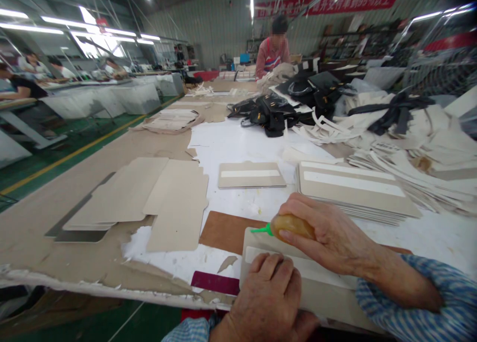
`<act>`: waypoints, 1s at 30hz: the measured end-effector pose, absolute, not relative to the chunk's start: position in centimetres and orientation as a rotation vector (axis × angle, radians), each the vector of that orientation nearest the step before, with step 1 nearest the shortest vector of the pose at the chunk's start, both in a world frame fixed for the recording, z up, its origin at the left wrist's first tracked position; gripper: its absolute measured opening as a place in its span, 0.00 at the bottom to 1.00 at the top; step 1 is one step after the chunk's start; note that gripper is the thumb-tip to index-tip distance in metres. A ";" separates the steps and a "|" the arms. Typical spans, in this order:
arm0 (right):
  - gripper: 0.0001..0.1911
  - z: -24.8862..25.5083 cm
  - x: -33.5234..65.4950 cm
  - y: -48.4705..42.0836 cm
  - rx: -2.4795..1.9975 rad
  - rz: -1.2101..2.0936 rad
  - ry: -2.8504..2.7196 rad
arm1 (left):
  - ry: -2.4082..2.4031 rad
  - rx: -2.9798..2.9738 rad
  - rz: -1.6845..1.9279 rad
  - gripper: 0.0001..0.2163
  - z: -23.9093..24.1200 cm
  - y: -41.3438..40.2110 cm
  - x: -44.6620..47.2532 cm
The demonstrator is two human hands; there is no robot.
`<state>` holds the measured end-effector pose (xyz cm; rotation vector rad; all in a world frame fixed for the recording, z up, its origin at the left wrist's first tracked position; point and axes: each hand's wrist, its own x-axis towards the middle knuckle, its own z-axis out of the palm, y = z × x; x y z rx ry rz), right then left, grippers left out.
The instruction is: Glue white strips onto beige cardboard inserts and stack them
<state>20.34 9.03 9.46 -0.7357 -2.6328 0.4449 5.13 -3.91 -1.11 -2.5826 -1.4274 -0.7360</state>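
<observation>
Brown card and white paper cover the long worktable (pixel 149 145) in a factory hall. Dark bag-like goods (pixel 272 108) lie heaped toward the far end, where a co-worker (pixel 274 48) in red bends forward. Nearer sits a stack of beige panels (pixel 354 183). At the near edge, a single beige panel (pixel 324 297) lies partly over a brown sheet (pixel 225 230). The person's left hand (pixel 272 287) rests on that panel, fingers together, slightly bent. The right hand (pixel 331 232) grips an amber squeeze bottle (pixel 294 227), its green nozzle (pixel 263 229) at the panel's far-left corner; whether the tip touches, I cannot tell.
</observation>
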 end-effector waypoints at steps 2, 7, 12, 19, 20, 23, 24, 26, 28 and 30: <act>0.10 9.7 20.4 9.0 -0.745 0.455 -2.643 | -1.432 -2.569 -0.752 0.27 -1.1 -3.9 5.2; 0.11 10.0 20.7 9.0 -0.794 0.453 -2.646 | -1.425 -2.555 -0.765 0.27 -0.9 -3.8 5.2; 0.13 10.1 21.2 9.1 -0.822 0.458 -2.633 | -1.448 -2.574 -0.762 0.27 -1.0 -3.9 5.2; 0.12 10.3 21.7 9.1 -0.900 0.479 -2.627 | -1.456 -2.578 -0.756 0.28 -1.0 -4.0 5.1; 0.12 10.3 21.8 9.1 -0.906 0.486 -2.625 | -1.453 -2.574 -0.760 0.28 -1.0 -4.0 5.1; 0.12 10.4 22.2 9.2 -0.937 0.519 -2.632 | -1.454 -2.586 -0.741 0.27 -0.8 -3.9 5.1; 0.11 10.5 22.3 9.2 -0.952 0.529 -2.634 | -1.454 -2.591 -0.735 0.27 -0.7 -3.9 5.1; 0.11 10.6 22.6 9.2 -0.981 0.540 -2.630 | -1.456 -2.595 -0.734 0.26 -0.6 -3.9 5.1; 0.10 10.7 22.8 9.2 -0.996 0.540 -2.624 | -1.460 -2.587 -0.750 0.26 -0.5 -3.9 5.1; 0.10 10.8 23.0 9.2 -1.013 0.534 -2.614 | -1.467 -2.582 -0.762 0.25 -0.6 -3.9 5.1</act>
